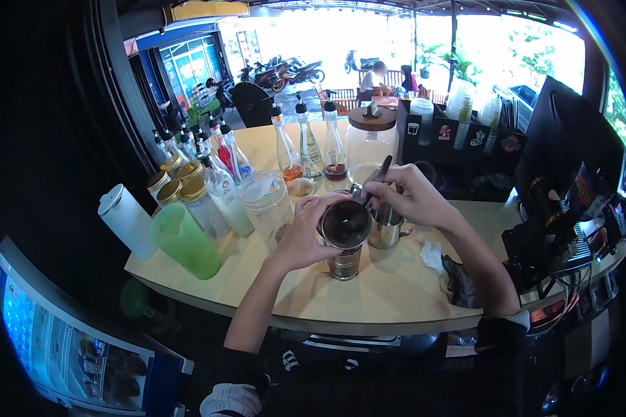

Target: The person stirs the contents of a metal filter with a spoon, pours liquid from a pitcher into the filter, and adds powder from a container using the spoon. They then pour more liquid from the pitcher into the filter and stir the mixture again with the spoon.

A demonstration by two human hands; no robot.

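My left hand is wrapped around the side of a round vessel with dark contents, tilted so that its mouth faces me. Between the thumb and fingers of my right hand is a dark-handled utensil, which reaches down to the vessel's far rim. Its lower end is hard to make out. Directly under the vessel, a clear glass stands on the counter. A shiny metal pitcher stands just right of it, partly hidden by my right hand.
A clear jar, a green pitcher and a white pitcher stand left on the counter. Several pump bottles and a wood-lidded jar line the back. Crumpled tissue and dark cloth lie right.
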